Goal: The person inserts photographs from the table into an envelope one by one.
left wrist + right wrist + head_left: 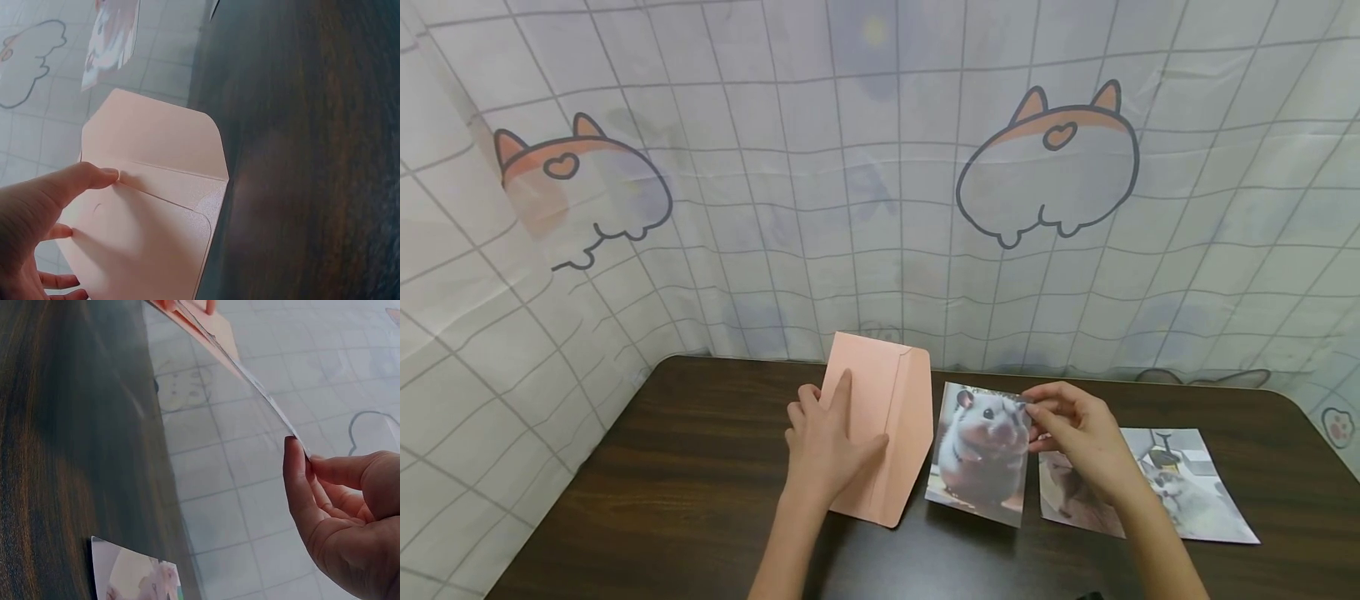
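Observation:
A pale pink envelope [868,392], its flap unfolded toward the right, is tilted up above the dark table. My left hand [823,442] holds it at the left side, index finger and thumb spread over its face. In the left wrist view, the thumb tip meets the edge of the envelope's opening [162,199]. Between thumb and fingers, my right hand [1082,433] pinches the upper right edge of a hamster picture card [985,450]. The card hangs just right of the flap; the right wrist view catches it nearly edge-on.
Two more picture cards, a brownish one [1063,492] and one with a pale animal [1195,492], lie on the dark wooden table [662,467], partly behind the right arm. A white grid-patterned curtain [820,208] hangs along the table's back and sides.

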`<action>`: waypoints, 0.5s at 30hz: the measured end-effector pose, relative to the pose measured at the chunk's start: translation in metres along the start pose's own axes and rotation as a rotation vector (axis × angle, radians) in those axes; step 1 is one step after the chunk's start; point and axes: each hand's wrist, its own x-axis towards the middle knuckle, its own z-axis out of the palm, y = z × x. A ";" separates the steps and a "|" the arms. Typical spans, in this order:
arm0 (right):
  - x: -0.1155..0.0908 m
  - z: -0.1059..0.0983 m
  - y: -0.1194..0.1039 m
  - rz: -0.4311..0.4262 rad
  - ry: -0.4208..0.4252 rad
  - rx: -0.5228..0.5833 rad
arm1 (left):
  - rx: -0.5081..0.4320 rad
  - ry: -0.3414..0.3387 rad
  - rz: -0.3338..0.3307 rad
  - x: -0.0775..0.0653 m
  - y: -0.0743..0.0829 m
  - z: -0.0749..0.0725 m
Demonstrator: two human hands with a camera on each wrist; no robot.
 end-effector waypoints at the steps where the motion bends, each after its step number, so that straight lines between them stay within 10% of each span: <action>1: 0.000 0.000 0.000 -0.003 -0.001 0.001 | 0.000 0.001 0.003 -0.001 0.000 0.000; 15: -0.002 0.001 -0.003 -0.048 -0.010 0.005 | -0.023 -0.014 0.023 -0.003 0.008 0.001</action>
